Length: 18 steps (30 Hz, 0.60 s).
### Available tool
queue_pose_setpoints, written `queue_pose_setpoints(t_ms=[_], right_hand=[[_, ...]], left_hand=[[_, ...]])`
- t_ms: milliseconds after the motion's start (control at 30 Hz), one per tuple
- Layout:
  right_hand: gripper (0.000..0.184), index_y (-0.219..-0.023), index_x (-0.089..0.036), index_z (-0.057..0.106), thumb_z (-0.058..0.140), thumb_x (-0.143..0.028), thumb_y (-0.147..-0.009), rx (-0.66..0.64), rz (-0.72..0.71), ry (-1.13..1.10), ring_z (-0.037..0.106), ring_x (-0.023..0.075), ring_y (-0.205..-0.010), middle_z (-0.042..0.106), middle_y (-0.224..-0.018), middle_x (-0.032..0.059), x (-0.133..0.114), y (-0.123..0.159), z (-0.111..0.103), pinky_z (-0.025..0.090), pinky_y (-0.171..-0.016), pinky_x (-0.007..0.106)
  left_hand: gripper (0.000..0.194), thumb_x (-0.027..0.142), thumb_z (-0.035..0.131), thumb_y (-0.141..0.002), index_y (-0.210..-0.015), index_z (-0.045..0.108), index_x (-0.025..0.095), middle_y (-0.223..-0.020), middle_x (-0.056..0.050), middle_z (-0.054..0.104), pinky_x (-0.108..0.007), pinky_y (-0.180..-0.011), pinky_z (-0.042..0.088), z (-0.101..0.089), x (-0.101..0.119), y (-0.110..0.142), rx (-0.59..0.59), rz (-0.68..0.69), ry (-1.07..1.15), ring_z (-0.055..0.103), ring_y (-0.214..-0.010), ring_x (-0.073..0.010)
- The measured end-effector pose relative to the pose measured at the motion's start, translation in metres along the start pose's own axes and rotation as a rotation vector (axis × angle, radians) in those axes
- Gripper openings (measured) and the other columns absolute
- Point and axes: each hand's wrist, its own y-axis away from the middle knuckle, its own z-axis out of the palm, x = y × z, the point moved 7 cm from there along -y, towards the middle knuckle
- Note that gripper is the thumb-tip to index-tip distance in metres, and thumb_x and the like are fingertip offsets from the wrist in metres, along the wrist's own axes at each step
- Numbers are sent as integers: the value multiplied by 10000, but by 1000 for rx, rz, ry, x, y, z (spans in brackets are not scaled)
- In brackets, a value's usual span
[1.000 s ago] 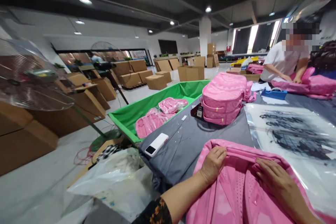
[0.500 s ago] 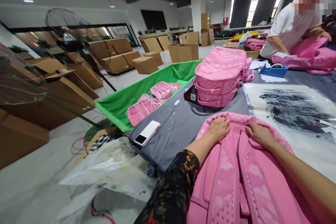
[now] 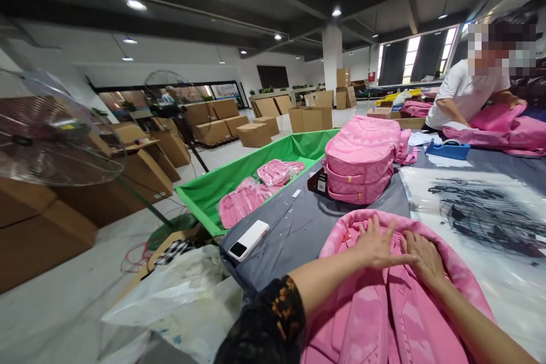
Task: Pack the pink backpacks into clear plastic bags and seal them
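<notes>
On the grey table (image 3: 298, 227), both hands (image 3: 377, 247) (image 3: 422, 256) press flat, fingers apart, on the pink backpack (image 3: 341, 239)

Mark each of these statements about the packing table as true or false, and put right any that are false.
1. Both hands lie flat on the pink backpack nearest the camera. True: the left hand and right hand press on it with fingers spread.
2. The white phone lies inside the green bin. False: it lies on the grey table cover, near its edge.
3. A second, filled pink backpack stands further along the table. True.
4. The green bin holds bagged pink items. True.
5. The person in the white shirt handles cardboard boxes. False: that person works on pink material.
</notes>
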Motion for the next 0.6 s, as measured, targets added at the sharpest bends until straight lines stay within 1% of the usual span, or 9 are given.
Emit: queue_pose_setpoints(t_ms=[33,100,200,267,333,400,433,500,600], right_hand=[[351,-1102,-113,640,323,-222,-998,20,2,-9,692,317,-860,710,-947,172,1,1,0,524,-741,416],[351,-1167,-130,632,346,-176,-968,50,2,-22,697,290,-901,721,-1014,154,4,2,-6,538,-774,393],[396,-1249,-185,618,391,-133,-929,75,-23,-18,619,280,-1183,660,-1287,138,13,0,-28,498,-964,394],[400,-1285,-204,601,479,-167,-906,55,-23,-5,552,306,-1277,594,-1390,146,25,-8,-43,473,-992,413],[411,-1235,-199,620,606,-198,-823,-28,4,3,638,318,-1117,666,-1237,160,41,-22,-48,509,-828,381],[339,-1038,-207,664,694,-192,-701,-151,20,-4,691,284,-863,714,-951,101,54,-40,-41,464,-642,313],[297,-944,-217,662,714,-182,-654,-205,15,-13,691,267,-801,703,-864,68,57,-50,-34,429,-603,291],[300,-845,-231,646,743,-148,-574,-291,-20,-34,697,254,-804,689,-811,33,58,-70,-16,399,-600,269],[370,-796,-240,655,770,-90,-478,-419,-60,-57,709,251,-787,665,-720,-2,54,-93,13,387,-585,256]], left_hand=[[1067,814,499,-834,-1639,92,245,-1693,-227,136,-742,-1166,142,11,6,2,0,17,29,65,-1552,-474],[1083,847,491,-812,-1637,132,245,-1698,-230,87,-779,-1153,5,31,12,3,17,36,46,-34,-1555,-471],[987,835,460,-840,-1619,231,273,-1705,-196,95,-754,-1169,-39,44,9,3,82,26,72,-72,-1563,-431],[908,819,441,-862,-1602,279,319,-1710,-172,106,-745,-1178,-32,42,1,6,116,-21,120,-63,-1568,-413],[889,822,448,-859,-1592,302,341,-1711,-165,107,-744,-1180,-29,35,-8,13,155,-80,161,-64,-1566,-416],[893,819,464,-857,-1591,313,331,-1708,-170,121,-744,-1183,-18,29,-14,23,177,-130,166,-56,-1563,-428],[898,813,465,-862,-1592,320,309,-1703,-180,138,-742,-1187,-10,28,-15,27,182,-140,153,-47,-1563,-433],[902,793,442,-890,-1595,324,244,-1690,-203,174,-728,-1201,8,27,-14,31,195,-119,121,-12,-1567,-430],[828,738,377,-953,-1602,303,228,-1697,-161,183,-672,-1237,73,32,-6,23,201,31,122,92,-1573,-385]])
